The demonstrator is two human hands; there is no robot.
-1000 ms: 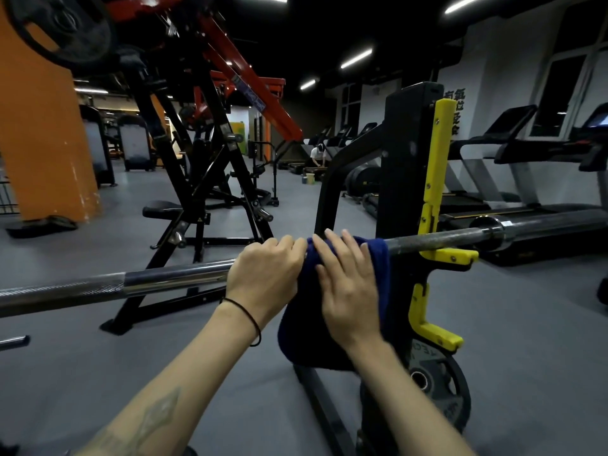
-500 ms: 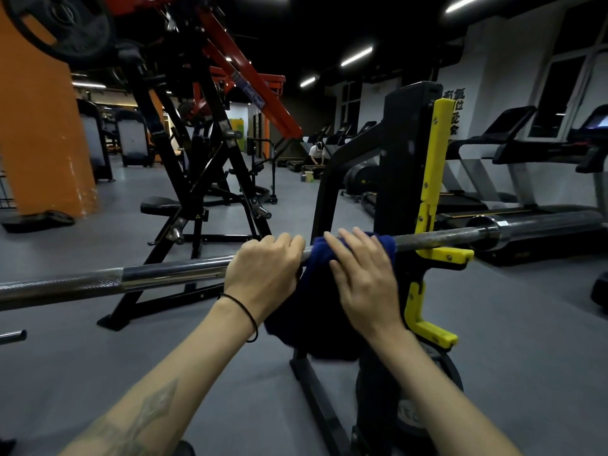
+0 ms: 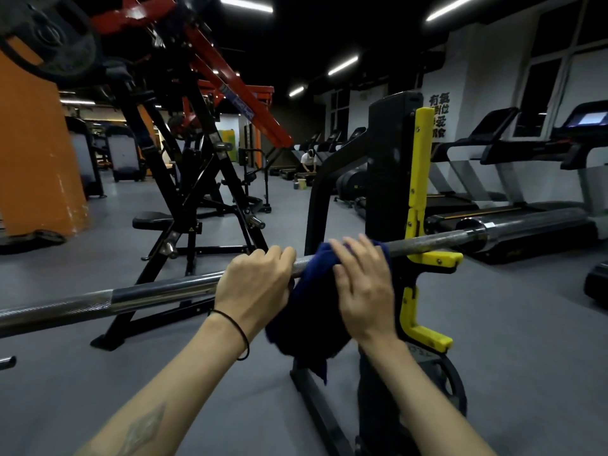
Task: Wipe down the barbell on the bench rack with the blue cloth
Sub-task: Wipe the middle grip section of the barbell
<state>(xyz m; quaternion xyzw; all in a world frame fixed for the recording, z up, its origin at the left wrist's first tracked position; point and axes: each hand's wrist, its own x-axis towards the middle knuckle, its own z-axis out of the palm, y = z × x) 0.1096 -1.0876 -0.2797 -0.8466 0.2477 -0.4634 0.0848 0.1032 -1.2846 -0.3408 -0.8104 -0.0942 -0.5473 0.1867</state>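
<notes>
Steel barbell (image 3: 158, 296) rests across the rack's yellow hook (image 3: 434, 258), blue cloth (image 3: 312, 311) draped over.

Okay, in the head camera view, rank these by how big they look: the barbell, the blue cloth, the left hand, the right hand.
1. Barbell, spanning nearly the whole frame.
2. Blue cloth.
3. Left hand and right hand: they look alike, so unranked.

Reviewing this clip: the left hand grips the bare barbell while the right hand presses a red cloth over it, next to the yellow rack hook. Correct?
Not quite: the head view shows the cloth is blue, not red. The left hand grips the bare barbell, and the right hand presses the cloth beside the yellow rack hook.
</notes>
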